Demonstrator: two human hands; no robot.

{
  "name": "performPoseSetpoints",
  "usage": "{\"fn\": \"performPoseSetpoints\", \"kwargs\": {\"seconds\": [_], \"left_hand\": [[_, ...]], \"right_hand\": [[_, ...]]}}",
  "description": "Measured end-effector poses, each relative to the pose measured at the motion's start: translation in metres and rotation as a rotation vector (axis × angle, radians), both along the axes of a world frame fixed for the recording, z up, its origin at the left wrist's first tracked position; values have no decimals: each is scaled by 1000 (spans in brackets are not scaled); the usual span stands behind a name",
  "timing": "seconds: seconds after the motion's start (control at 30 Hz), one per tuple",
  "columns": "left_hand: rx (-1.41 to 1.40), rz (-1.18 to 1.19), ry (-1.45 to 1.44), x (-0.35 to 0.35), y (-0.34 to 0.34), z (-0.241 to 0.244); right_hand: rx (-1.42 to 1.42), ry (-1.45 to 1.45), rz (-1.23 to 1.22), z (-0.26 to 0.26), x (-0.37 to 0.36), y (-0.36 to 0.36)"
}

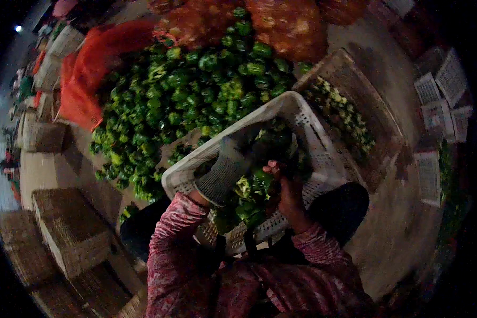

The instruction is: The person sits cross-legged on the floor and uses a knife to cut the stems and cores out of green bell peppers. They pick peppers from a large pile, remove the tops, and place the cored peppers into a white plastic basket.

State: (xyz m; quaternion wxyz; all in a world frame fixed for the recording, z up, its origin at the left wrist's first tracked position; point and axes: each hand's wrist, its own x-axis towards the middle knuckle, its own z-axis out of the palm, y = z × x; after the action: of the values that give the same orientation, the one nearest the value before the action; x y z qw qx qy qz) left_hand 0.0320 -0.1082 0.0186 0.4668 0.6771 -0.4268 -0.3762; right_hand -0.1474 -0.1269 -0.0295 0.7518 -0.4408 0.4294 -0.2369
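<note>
A white plastic crate (324,139) stands tilted between my knees, with green bell peppers (252,212) inside. My left hand (242,149) wears a grey knitted glove and reaches over the crate among dark green peppers. Blur and shadow hide its fingertips and whatever they touch. Bare and with curled fingers, my right hand (288,189) is at the crate's right half, close beside the peppers. Just above it shows a thin grey pointed shape (293,145), possibly a blade; I cannot tell whether the hand grips it.
Beyond the crate spreads a large heap of green bell peppers (183,91). A red mesh sack (79,83) lies at its left, with filled mesh sacks (288,28) behind. At right is a brown bin (381,115) holding pale green pieces. Boxes (69,226) stand left, white crates (429,175) far right.
</note>
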Motion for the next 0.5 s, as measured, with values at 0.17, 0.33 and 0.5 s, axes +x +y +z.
{"fn": "performPoseSetpoints", "kwargs": {"seconds": [0.17, 0.33, 0.5], "left_hand": [[-288, -238, 15, -19, -113, 23], [-333, -67, 267, 88, -199, -74], [422, 106, -574, 207, -189, -201]], "right_hand": [[404, -151, -141, -18, 7, 1], [685, -180, -95, -26, -6, -15], [801, -250, -280, -24, 7, -1]]}}
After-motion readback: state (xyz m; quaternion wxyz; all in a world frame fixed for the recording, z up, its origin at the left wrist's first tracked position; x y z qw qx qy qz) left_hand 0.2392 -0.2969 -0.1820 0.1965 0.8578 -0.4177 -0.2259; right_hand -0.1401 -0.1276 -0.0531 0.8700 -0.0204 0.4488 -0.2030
